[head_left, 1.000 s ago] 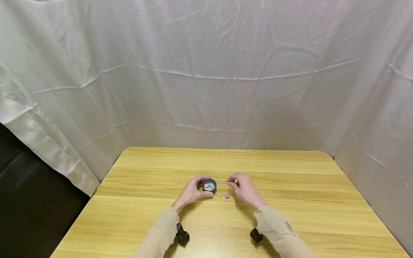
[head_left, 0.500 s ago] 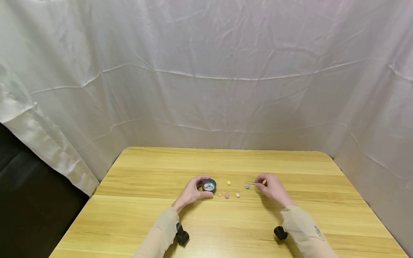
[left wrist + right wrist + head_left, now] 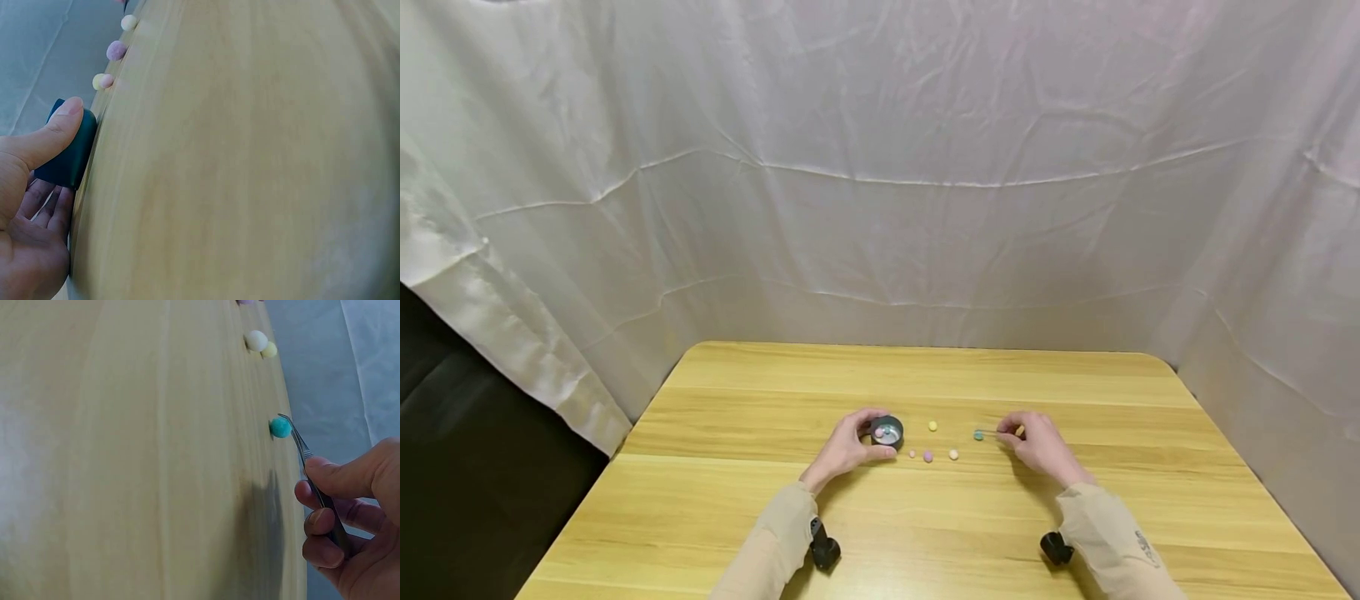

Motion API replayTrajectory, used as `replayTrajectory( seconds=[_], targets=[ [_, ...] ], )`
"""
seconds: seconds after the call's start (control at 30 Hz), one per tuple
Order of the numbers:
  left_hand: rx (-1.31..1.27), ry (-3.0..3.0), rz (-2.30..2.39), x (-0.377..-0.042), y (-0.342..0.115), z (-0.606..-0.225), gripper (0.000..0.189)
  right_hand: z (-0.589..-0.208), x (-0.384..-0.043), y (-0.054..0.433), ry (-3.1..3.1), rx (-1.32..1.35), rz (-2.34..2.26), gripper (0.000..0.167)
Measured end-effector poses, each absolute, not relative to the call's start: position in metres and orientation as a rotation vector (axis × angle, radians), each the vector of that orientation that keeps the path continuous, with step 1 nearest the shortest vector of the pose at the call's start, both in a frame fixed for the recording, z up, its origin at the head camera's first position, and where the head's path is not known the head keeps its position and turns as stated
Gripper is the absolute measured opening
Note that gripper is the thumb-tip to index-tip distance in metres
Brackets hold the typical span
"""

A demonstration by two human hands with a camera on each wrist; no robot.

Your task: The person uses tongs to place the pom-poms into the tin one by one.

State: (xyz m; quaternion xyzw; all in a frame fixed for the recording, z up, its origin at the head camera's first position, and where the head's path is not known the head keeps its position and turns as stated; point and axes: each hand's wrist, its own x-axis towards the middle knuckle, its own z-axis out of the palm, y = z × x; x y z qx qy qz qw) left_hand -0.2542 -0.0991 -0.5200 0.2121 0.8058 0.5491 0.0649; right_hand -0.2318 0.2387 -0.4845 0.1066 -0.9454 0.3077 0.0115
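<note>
My left hand grips a small dark round dish from its left side, thumb in front and fingers behind. Inside the dish lie a pink and a teal pompom. Between thumb and fingers my right hand pinches a pair of tweezers, whose bent tips sit right at a teal pompom on the table. To the left of that pompom are a yellow pompom, a cream pompom, a purple pompom and a tiny pink pompom.
The wooden table reaches to a pale hanging curtain at the back and sides. A black surface shows at the far left. Black wrist cameras hang under both sleeves.
My right hand has moved right from beside the dish, taking the tweezers to the teal pompom. Yellow, cream and teal pompoms on the table came into sight. The left hand has stayed put.
</note>
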Motion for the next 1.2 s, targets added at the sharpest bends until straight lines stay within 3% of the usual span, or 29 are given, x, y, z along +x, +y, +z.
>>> replayTrajectory(
  seconds=[1.2],
  targets=[
    [0.612, 2.436, 1.65, -0.254, -0.098, -0.519, 0.06, -0.483, -0.231, 0.226, -2.881, 0.257, 1.035, 0.008]
  ],
)
